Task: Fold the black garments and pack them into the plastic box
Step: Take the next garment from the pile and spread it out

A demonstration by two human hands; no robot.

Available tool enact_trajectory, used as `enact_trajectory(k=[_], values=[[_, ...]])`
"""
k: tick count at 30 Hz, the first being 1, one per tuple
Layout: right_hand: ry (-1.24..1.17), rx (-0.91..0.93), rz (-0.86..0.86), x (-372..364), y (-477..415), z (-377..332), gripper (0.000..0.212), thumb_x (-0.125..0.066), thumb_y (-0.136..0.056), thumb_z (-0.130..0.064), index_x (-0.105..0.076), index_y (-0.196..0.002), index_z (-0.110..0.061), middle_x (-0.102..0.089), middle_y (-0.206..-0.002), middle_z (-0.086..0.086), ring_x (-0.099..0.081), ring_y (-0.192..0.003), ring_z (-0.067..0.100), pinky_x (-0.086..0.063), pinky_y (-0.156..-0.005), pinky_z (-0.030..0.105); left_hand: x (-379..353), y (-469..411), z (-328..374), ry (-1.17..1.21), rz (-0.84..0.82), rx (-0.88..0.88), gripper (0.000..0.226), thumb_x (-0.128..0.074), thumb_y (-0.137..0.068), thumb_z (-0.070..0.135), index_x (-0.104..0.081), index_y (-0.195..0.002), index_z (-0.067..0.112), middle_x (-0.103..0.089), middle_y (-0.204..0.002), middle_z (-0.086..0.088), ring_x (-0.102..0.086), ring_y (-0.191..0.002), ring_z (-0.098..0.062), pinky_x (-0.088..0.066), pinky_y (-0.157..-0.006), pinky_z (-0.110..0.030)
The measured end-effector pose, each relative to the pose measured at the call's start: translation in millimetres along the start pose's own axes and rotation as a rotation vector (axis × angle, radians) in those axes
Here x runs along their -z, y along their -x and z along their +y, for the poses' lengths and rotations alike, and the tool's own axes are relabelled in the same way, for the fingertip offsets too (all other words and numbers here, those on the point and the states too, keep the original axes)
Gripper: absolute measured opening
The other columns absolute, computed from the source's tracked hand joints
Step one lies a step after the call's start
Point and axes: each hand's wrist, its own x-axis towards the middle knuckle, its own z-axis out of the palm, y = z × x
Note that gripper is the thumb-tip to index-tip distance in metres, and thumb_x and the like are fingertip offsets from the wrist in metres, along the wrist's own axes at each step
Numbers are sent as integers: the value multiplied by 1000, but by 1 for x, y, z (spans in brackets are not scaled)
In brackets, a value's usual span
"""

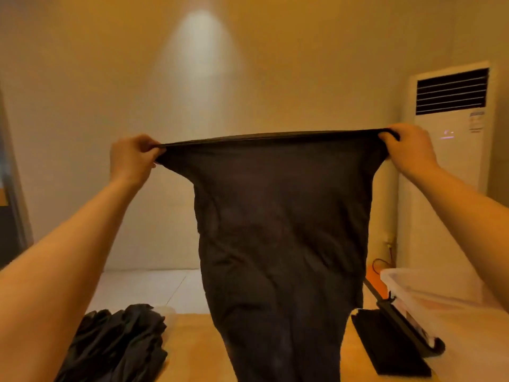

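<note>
Black garment [275, 230] is hanging in the air between the two hands. The left hand [132, 158] is pinching one end of its top edge with curled fingers. The right hand [407, 150] is gripping the other end the same way. The hands are wide apart and are pulling that top edge tight and straight. The thin cloth is hanging down below them, and its bottom end is going out of view.

Down below the left hand, a pile of black garments [118, 346] is lying crumpled on the wooden table [192, 348]. Down below the right hand, a folded black garment [385, 346] is lying flat on the table, near the clear plastic box [440, 307]. A long black thing [399, 323] is leaning on the box's side; what it is cannot be told. Just behind the right hand, a tall white air conditioner [451, 161] is standing by the wall.
</note>
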Motion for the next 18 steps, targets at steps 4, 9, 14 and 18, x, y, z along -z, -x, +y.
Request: enact_trajectory(k=[4,9,14,18], values=[[-64,41,97,7,-13,-16,29,-44,-101,-16,-63,-120,-3,-62,-115,18,-55,-106,28,-34,-77,21,3,-10,20,38,126,-46,17,-63,-90,11,-70,-102,2,-66,-85,-9,-64,-69,-27,-52,-56,-23],[-79,15,73,10,6,-12,30,-44,-101,-19,-63,-118,-4,-63,-111,15,-53,-95,20,-34,-76,25,17,1,21,25,101,-59,16,-64,-90,10,-70,-102,1,-66,-87,-10,-63,-68,-27,-50,-51,-9],[-121,-30,12,19,31,-12,28,-46,-100,-17,-64,-115,-1,-64,-110,19,-58,-99,30,-44,-80,36,31,20,23,29,-6,5,14,-62,-91,8,-66,-103,1,-64,-93,-12,-63,-79,-25,-53,-54,-11],[-275,-160,-83,25,48,-9,24,-49,-99,-18,-65,-114,-7,-63,-113,16,-59,-104,29,-47,-91,41,41,39,23,134,-169,168,4,-60,-91,4,-59,-88,5,-63,-101,-21,-63,-91,-30,-59,-58,-26]])
